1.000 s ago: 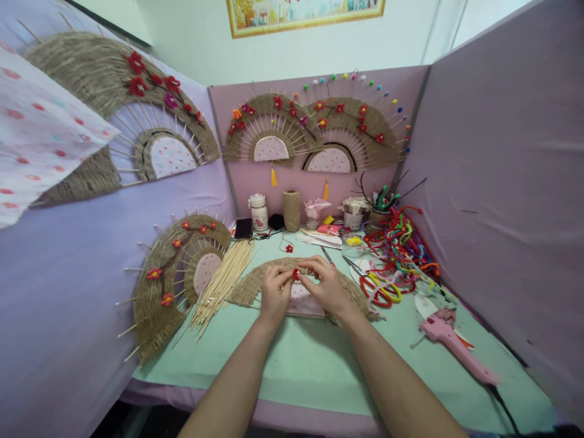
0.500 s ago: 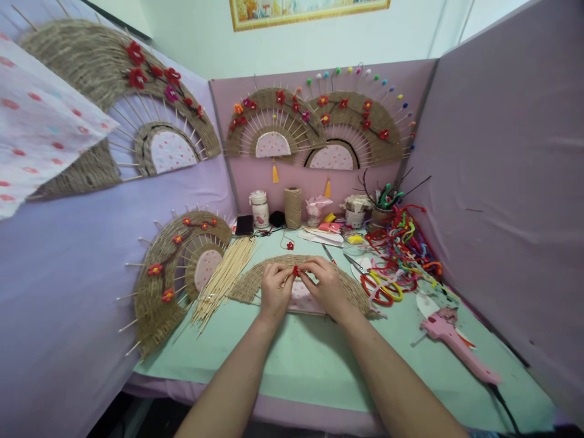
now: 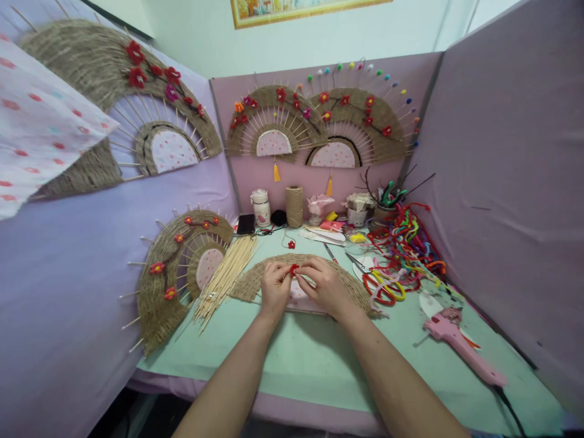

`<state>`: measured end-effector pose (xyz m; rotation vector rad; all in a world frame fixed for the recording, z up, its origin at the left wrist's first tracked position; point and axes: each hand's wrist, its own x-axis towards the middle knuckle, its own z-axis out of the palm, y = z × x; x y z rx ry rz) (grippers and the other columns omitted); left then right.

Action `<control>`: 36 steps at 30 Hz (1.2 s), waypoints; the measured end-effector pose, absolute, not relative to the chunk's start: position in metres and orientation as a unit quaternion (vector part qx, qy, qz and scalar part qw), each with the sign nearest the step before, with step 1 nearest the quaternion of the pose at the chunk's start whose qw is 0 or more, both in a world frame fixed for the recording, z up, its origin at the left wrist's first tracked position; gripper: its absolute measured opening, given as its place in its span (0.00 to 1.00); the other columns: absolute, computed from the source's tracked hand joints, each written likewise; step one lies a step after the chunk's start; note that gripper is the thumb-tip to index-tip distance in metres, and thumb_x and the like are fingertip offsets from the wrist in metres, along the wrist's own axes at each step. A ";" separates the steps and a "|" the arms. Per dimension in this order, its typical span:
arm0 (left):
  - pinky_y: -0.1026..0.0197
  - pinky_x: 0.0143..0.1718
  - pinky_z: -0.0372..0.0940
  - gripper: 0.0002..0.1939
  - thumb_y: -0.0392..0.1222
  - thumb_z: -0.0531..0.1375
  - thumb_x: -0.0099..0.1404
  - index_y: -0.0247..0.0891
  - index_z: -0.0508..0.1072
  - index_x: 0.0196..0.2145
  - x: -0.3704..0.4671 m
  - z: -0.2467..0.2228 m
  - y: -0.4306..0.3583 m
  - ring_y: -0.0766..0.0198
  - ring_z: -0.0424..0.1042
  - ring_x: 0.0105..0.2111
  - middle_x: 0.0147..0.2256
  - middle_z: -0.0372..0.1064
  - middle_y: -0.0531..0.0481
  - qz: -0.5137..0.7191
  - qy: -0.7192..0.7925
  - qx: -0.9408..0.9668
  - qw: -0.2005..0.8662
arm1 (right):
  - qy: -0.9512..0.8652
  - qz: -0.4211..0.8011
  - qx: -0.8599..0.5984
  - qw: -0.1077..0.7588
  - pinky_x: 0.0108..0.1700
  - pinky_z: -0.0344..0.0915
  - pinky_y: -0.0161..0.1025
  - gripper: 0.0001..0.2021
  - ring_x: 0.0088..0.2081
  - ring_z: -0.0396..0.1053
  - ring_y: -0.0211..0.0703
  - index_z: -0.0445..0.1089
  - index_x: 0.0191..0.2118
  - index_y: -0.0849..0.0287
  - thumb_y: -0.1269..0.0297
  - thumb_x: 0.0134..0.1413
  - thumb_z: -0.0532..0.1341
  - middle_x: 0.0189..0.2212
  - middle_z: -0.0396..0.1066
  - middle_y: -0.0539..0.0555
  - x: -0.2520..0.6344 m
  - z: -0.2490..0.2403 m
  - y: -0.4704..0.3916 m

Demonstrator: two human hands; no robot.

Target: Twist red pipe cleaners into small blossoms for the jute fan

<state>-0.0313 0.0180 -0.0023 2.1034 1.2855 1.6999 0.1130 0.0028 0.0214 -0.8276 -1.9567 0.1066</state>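
Between the fingertips of both hands is a small red pipe-cleaner flower [image 3: 294, 269]. My left hand [image 3: 276, 286] pinches it from the left, and my right hand [image 3: 322, 285] grips its other side. Under both hands lies a twine-wrapped fan [image 3: 250, 281] with a pale dotted cloth centre [image 3: 298, 297], partly hidden by the hands. A second red flower [image 3: 291, 244] rests on the table just beyond the fan.
Bamboo sticks [image 3: 227, 278] lie to the left. On the right are scissors [image 3: 383, 287], a heap of coloured pipe cleaners [image 3: 413, 243] and a pink glue gun [image 3: 465, 348]. A twine spool [image 3: 294, 207] and a white bottle [image 3: 260, 208] stand at the back. Finished fans [image 3: 378, 115] hang behind.
The red flower has turned a little between my fingers and shows more of its shape. Both hands stay in nearly the same place over the fan. The view has shifted slightly.
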 end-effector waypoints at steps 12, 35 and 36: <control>0.58 0.38 0.59 0.08 0.35 0.57 0.60 0.42 0.77 0.31 -0.032 0.000 0.018 0.63 0.63 0.34 0.29 0.68 0.50 0.577 0.392 0.710 0.096 | -0.659 0.285 -0.400 0.569 0.33 0.65 0.36 0.09 0.33 0.69 0.41 0.73 0.33 0.59 0.62 0.52 0.57 0.31 0.73 0.54 0.118 0.023 0.009; 0.58 0.37 0.59 0.10 0.36 0.55 0.62 0.41 0.76 0.31 -0.033 -0.004 0.017 0.62 0.60 0.34 0.29 0.68 0.49 0.517 0.386 0.764 0.028 | -0.713 0.254 -0.401 0.517 0.32 0.63 0.36 0.06 0.28 0.66 0.38 0.72 0.31 0.58 0.66 0.49 0.58 0.27 0.71 0.51 0.118 0.018 0.011; 0.58 0.37 0.59 0.10 0.35 0.54 0.62 0.40 0.76 0.30 -0.033 -0.004 0.017 0.62 0.60 0.34 0.29 0.68 0.49 0.513 0.386 0.766 0.027 | -0.717 0.245 -0.403 0.513 0.32 0.63 0.35 0.06 0.28 0.66 0.38 0.72 0.31 0.58 0.66 0.49 0.57 0.27 0.71 0.51 0.119 0.018 0.011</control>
